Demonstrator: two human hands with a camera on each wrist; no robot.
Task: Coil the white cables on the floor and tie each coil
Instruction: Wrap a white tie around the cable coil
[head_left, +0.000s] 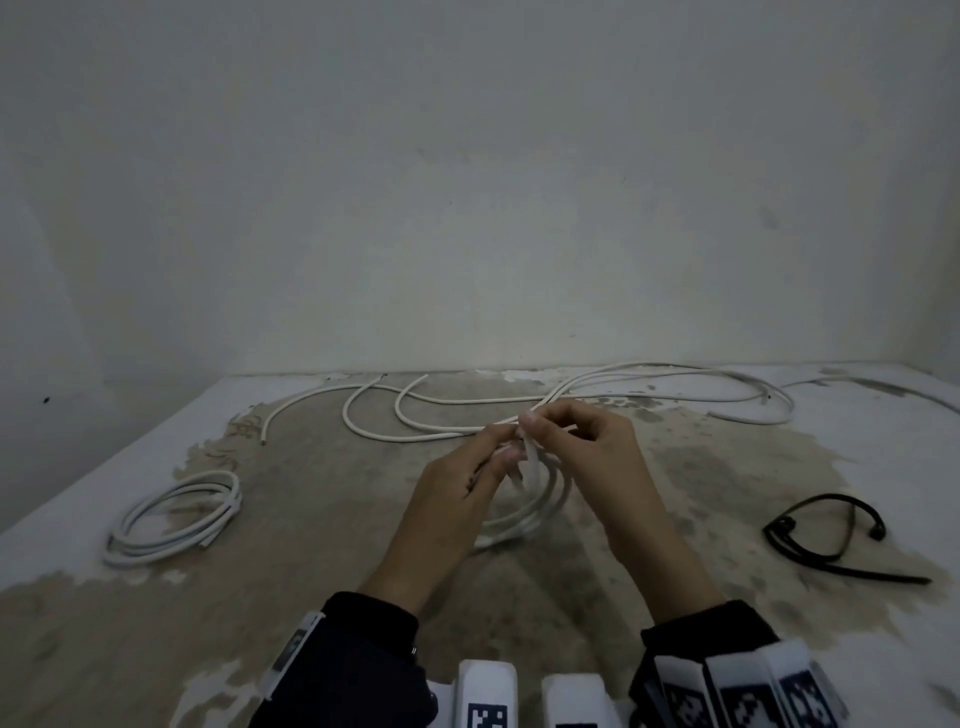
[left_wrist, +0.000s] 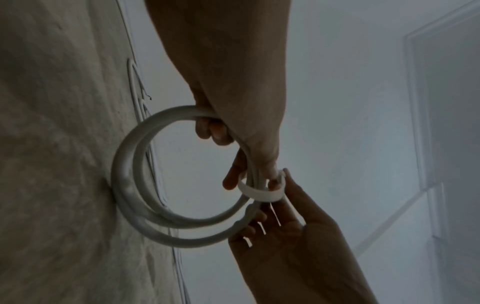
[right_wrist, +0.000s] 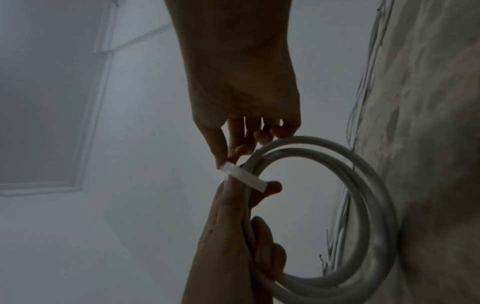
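Observation:
A white cable coil (head_left: 524, 514) hangs upright between my hands, its bottom near the floor. My left hand (head_left: 498, 452) grips the bundled strands at the top of the coil (left_wrist: 122, 174). A flat white tie strap (left_wrist: 259, 194) loops round the strands just beyond the left hand (left_wrist: 233, 160). In the right wrist view my right hand (right_wrist: 228, 160) pinches the strap (right_wrist: 246, 178) end between thumb and forefinger, while the left hand's thumb (right_wrist: 272, 187) lies against the strap beside the coil (right_wrist: 381, 216). From the head view the right hand (head_left: 530, 423) meets the left above the coil.
Another white coil (head_left: 176, 514) lies on the floor at the left. Loose white cables (head_left: 519, 400) snake along the back by the wall. Black ties (head_left: 831, 535) lie on the floor at the right. The floor (head_left: 311, 519) is stained and patchy.

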